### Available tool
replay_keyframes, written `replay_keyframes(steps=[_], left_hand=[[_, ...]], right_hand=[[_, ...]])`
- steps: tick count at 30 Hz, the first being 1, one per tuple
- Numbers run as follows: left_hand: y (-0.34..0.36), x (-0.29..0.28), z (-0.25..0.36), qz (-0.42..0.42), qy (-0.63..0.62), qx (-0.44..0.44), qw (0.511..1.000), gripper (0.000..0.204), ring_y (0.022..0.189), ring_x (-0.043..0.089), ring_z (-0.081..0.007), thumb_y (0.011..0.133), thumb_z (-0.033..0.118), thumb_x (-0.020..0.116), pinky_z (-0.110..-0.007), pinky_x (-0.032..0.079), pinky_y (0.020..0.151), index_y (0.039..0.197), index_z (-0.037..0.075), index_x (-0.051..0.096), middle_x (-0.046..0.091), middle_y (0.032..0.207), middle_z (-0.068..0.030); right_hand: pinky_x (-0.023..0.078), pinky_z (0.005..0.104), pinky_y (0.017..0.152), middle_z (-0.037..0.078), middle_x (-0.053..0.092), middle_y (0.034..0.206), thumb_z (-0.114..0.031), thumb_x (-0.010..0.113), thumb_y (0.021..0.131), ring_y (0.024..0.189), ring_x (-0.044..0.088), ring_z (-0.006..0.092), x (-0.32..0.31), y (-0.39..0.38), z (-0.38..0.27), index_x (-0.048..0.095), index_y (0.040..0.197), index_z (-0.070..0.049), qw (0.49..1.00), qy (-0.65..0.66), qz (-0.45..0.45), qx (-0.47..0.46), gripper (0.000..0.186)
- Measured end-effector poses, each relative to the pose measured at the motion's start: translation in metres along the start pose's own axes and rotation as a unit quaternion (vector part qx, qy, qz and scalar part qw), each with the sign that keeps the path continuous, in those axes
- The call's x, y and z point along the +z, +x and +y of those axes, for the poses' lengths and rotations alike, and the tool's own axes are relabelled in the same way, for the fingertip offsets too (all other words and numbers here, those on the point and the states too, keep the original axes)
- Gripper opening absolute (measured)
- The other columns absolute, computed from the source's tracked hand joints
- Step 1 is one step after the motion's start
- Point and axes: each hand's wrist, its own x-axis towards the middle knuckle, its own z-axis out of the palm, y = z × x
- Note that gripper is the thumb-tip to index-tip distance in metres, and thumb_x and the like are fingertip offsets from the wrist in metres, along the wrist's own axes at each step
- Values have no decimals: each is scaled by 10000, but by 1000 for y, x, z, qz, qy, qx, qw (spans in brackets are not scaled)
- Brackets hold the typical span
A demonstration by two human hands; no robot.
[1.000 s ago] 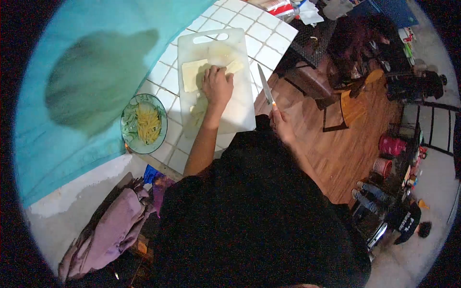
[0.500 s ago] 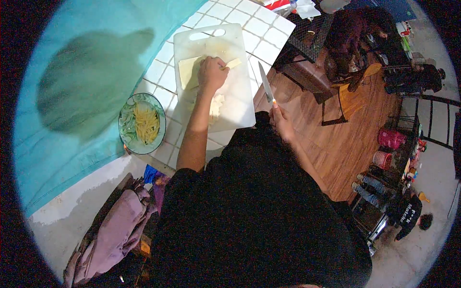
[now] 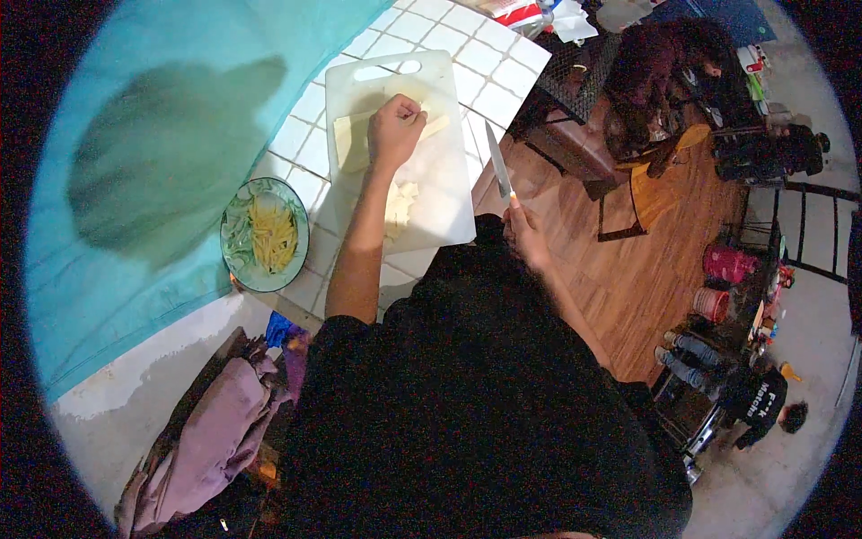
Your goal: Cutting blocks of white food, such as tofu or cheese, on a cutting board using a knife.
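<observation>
The left hand [image 3: 395, 130] is lying on the pale slab [image 3: 352, 142] near the far end of the white board [image 3: 440, 180], with its fingers curled down over the slab's right part; how firmly it is pressing cannot be told. A thin pale strip [image 3: 437, 127] is sticking out just right of that hand. A small heap of cut pieces [image 3: 400, 199] is lying on the board beside the forearm, toward the near edge.

The right hand [image 3: 525, 235] is clenching the handle of the knife [image 3: 498, 162] off the board's right edge, beyond the counter's right edge and over the wood floor [image 3: 646, 269]. The blade is pointing away from the person and is touching nothing.

The board is sitting on the white tiled counter [image 3: 301, 135]. A green-rimmed plate [image 3: 235, 235] of yellow shreds is standing at the counter's near left corner, well apart from the board. A teal cloth [image 3: 135, 135] is lying along the counter's left edge.
</observation>
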Motion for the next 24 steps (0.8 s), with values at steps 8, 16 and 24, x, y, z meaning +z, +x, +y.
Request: replay_keyframes(steps=[8,16,24], left_hand=[[-32,2,16,21,-112,-65,991,246,693,658,-159,751,93,785,-305,508,678,966,6,703,700,751,-89],[-99,17,6,-77,-92,-98,988,234,773,712,-209,771,69,757,-308,548,735,986,-20,737,738,878,-162],[-102,19,3,-22,14,-90,996,146,833,692,-322,801,62,715,-397,537,751,934,2,702,689,908,-165]], right_hand=[[241,246,379,-41,403,571,-506,433,1035,430,321,67,4,0,-5,538,864,-106,999,33,-12,1,447],[314,247,499,-38,479,647,-429,477,1042,549,417,73,0,4,-2,588,853,-66,999,22,12,39,425],[377,277,569,-2,527,690,-413,474,1045,624,486,108,3,2,0,597,877,-16,994,-87,-14,-62,448]])
